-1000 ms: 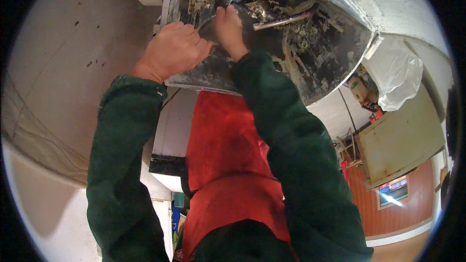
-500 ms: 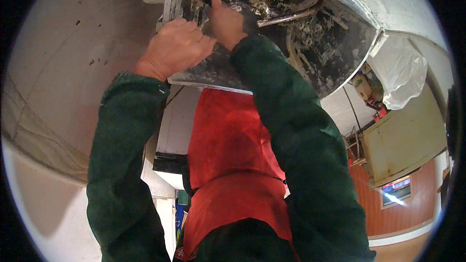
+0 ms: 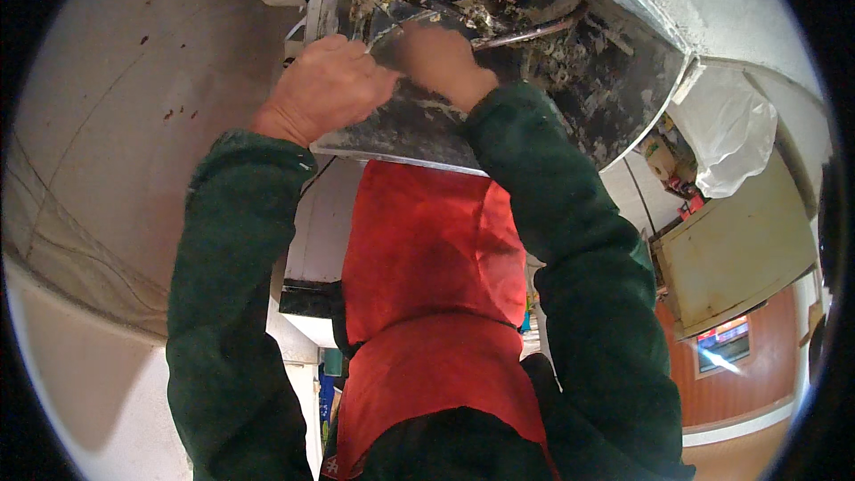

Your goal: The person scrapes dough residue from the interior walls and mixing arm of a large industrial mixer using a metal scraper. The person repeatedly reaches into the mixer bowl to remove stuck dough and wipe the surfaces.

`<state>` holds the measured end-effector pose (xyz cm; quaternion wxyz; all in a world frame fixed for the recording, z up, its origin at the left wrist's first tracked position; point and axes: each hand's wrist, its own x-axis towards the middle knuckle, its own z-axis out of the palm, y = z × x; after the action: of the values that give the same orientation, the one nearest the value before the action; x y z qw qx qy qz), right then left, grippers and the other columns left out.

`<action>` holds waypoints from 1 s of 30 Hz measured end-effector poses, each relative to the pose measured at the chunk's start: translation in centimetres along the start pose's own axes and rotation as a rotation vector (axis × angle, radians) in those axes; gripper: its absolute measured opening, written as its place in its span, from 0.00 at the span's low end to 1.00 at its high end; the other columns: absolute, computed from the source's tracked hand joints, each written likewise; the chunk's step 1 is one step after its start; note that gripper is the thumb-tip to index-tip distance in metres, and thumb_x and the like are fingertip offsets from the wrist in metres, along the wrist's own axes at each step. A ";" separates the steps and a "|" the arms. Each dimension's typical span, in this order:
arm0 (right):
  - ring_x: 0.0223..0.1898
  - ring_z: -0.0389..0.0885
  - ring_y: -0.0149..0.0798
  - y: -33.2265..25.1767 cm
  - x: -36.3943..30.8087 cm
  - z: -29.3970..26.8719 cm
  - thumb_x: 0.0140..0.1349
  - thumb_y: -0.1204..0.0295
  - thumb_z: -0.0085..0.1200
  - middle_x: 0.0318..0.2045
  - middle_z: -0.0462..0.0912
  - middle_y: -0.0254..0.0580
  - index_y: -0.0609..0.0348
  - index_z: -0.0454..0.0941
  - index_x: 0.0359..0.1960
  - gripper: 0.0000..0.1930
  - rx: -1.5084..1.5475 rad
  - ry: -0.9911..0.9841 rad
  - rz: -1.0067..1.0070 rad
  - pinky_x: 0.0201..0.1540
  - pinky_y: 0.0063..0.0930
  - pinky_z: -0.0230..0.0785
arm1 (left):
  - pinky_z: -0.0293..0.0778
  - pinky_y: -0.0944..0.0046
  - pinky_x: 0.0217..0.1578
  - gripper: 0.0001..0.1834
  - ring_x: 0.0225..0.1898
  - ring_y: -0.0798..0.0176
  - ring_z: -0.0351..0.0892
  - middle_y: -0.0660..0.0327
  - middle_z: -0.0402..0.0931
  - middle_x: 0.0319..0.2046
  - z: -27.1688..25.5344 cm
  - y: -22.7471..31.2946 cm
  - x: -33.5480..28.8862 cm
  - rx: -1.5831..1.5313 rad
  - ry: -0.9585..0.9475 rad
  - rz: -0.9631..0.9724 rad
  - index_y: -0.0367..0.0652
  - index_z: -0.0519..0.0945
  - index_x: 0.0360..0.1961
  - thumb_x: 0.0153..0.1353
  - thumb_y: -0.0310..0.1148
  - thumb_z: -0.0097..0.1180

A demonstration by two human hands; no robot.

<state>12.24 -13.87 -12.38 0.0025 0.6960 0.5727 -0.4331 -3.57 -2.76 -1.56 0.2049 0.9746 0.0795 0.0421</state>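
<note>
Dark open tub (image 3: 614, 93), pale-rimmed, residue-flecked inside

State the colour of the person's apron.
The apron is red, showing best in the head view.

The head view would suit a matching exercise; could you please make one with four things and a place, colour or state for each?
Things:
1. Left hand
2. Right hand
3. Apron
4. Plastic bag

Descriptions:
A. whitish and see-through, toward the picture's right
B. red
C. curled, near the left side of the dark container
D. blurred, in front of the dark container

Pairs: 1-C, 2-D, 3-B, 4-A
</note>
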 end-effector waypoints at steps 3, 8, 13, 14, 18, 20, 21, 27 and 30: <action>0.39 0.89 0.54 0.9 1.2 -1.2 0.62 0.60 0.57 0.32 0.88 0.51 0.52 0.86 0.41 0.13 -0.131 -0.067 -0.069 0.40 0.50 0.82 | 0.74 0.57 0.31 0.13 0.27 0.60 0.77 0.68 0.75 0.18 -0.1 0.0 0.0 -0.021 0.008 -0.012 0.52 0.79 0.19 0.57 0.38 0.68; 0.37 0.89 0.56 1.2 3.4 -2.9 0.63 0.61 0.56 0.32 0.88 0.50 0.50 0.88 0.37 0.11 -0.258 0.068 -0.073 0.39 0.50 0.82 | 0.75 0.60 0.38 0.11 0.32 0.62 0.79 0.68 0.78 0.21 -0.3 0.3 -0.2 -0.009 -0.052 -0.062 0.53 0.83 0.20 0.59 0.37 0.63; 0.38 0.89 0.57 1.5 4.9 -5.5 0.64 0.64 0.55 0.34 0.88 0.49 0.50 0.88 0.40 0.11 -0.329 -0.003 -0.143 0.40 0.51 0.82 | 0.76 0.60 0.38 0.10 0.32 0.61 0.79 0.67 0.78 0.21 -0.3 0.2 -0.3 -0.003 -0.053 -0.053 0.54 0.83 0.20 0.59 0.36 0.63; 0.38 0.88 0.57 1.6 5.1 -5.9 0.64 0.64 0.55 0.34 0.88 0.50 0.50 0.88 0.40 0.11 -0.331 -0.011 -0.170 0.41 0.51 0.82 | 0.76 0.60 0.38 0.10 0.32 0.62 0.80 0.68 0.78 0.21 -0.3 0.2 -0.3 -0.021 -0.051 -0.052 0.54 0.83 0.20 0.59 0.36 0.62; 0.39 0.88 0.58 1.4 5.5 -6.7 0.64 0.65 0.56 0.35 0.88 0.51 0.52 0.89 0.39 0.11 -0.293 -0.075 -0.202 0.42 0.52 0.82 | 0.76 0.60 0.38 0.09 0.31 0.63 0.80 0.69 0.78 0.21 -0.3 0.2 -0.2 -0.038 -0.030 -0.039 0.55 0.84 0.21 0.59 0.36 0.62; 0.39 0.88 0.59 1.0 5.7 -6.6 0.63 0.66 0.56 0.36 0.88 0.53 0.53 0.89 0.38 0.10 -0.311 -0.068 -0.200 0.43 0.53 0.82 | 0.76 0.60 0.38 0.09 0.31 0.63 0.80 0.70 0.78 0.21 -0.3 0.2 -0.2 -0.036 -0.019 -0.038 0.55 0.83 0.21 0.59 0.36 0.62; 0.40 0.88 0.60 0.8 5.8 -6.5 0.63 0.66 0.56 0.36 0.88 0.54 0.54 0.89 0.37 0.10 -0.330 -0.090 -0.178 0.43 0.53 0.82 | 0.76 0.60 0.38 0.09 0.31 0.64 0.80 0.70 0.78 0.21 -0.2 0.3 -0.3 -0.035 -0.017 -0.039 0.55 0.83 0.21 0.59 0.36 0.62; 0.40 0.87 0.63 0.1 5.7 -5.3 0.60 0.70 0.56 0.37 0.87 0.58 0.58 0.88 0.37 0.10 -0.276 -0.078 -0.166 0.44 0.54 0.81 | 0.76 0.61 0.38 0.08 0.31 0.64 0.80 0.70 0.78 0.22 -0.3 0.1 -0.4 -0.040 0.002 -0.039 0.56 0.83 0.22 0.59 0.36 0.63; 0.41 0.87 0.63 0.8 6.8 -4.7 0.59 0.69 0.57 0.37 0.87 0.58 0.59 0.88 0.37 0.11 -0.214 -0.090 -0.124 0.44 0.52 0.82 | 0.76 0.60 0.38 0.08 0.30 0.63 0.80 0.69 0.78 0.22 -0.5 0.0 -0.3 -0.119 0.048 -0.030 0.54 0.83 0.22 0.58 0.36 0.64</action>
<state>15.46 -6.38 -13.99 0.0759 0.6350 0.6568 -0.3996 -3.95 -2.56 -1.10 0.2612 0.9581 0.0963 0.0668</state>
